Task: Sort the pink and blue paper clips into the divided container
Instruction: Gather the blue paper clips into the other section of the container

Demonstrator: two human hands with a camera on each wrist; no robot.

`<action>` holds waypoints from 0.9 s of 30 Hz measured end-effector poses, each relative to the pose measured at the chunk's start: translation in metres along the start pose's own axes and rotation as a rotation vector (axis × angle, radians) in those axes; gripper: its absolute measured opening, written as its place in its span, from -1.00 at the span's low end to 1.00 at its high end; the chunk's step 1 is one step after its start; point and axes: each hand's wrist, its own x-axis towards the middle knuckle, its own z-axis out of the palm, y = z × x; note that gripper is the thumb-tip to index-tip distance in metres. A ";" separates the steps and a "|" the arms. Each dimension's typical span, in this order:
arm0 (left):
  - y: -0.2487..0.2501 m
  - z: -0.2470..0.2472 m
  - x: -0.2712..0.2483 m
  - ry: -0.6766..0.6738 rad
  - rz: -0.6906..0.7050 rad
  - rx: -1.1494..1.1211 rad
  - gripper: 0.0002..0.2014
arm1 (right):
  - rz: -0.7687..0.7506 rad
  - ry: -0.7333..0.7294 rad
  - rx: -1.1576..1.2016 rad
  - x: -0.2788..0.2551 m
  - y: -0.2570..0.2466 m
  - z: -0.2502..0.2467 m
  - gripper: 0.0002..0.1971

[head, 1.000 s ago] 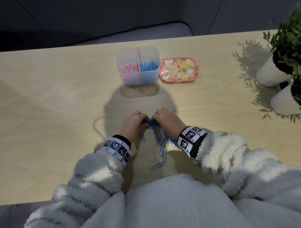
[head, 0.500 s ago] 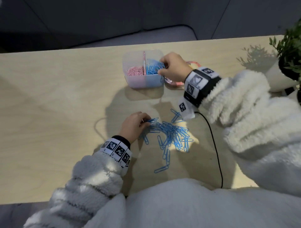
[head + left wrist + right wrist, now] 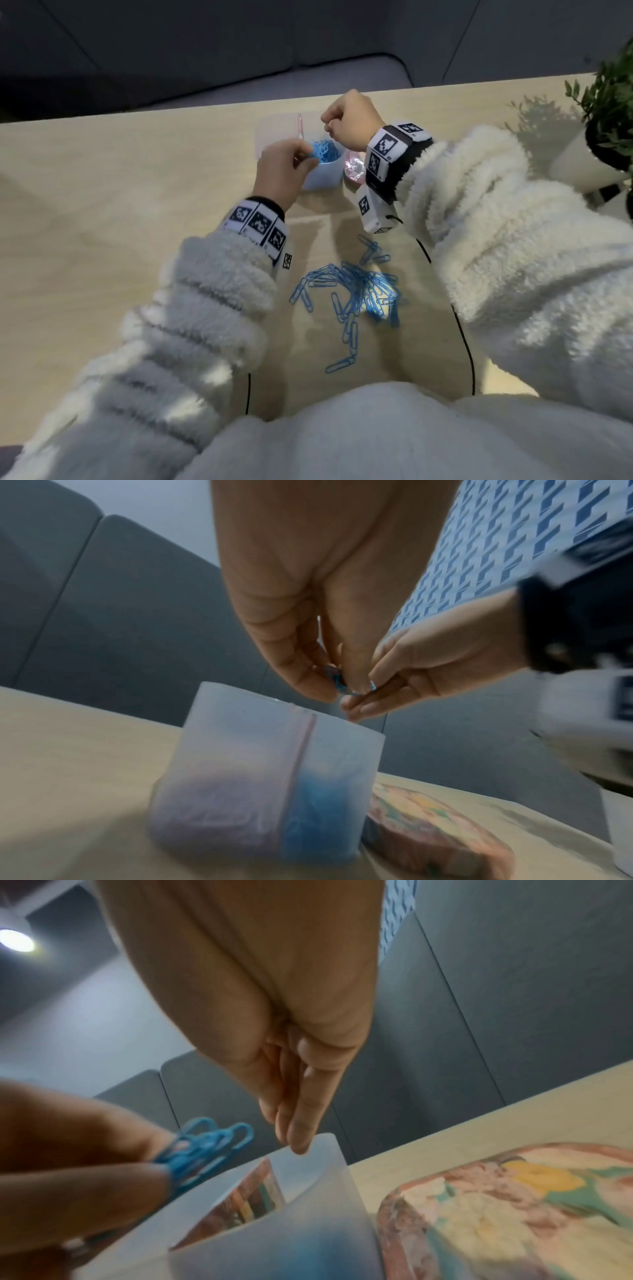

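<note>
The translucent divided container [image 3: 270, 128] stands at the table's far middle; a pink divider [image 3: 300, 124] splits it. Pink clips [image 3: 219, 804] fill its left half and blue clips [image 3: 327, 152] its right half. My left hand [image 3: 303, 159] hovers over the blue half and pinches a bunch of blue paper clips [image 3: 205, 1148]. My right hand [image 3: 329, 127] hangs over the container's far right rim, fingers relaxed and pointing down, holding nothing. A loose pile of blue clips [image 3: 359, 291] lies on the table near my body.
A floral tin [image 3: 514, 1204] lies flat just right of the container, partly under my right wrist. Potted plants [image 3: 609, 102] in white pots stand at the far right edge. A black cable [image 3: 462, 329] runs across the table beside the pile.
My left hand has left the pile and risen to the container with a bunch of blue clips. My right hand has dropped its clips there and lifted slightly.
</note>
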 end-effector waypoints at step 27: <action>-0.032 0.032 -0.194 -0.620 0.012 0.665 0.30 | -0.138 -0.209 -0.453 -0.227 0.143 0.031 -0.29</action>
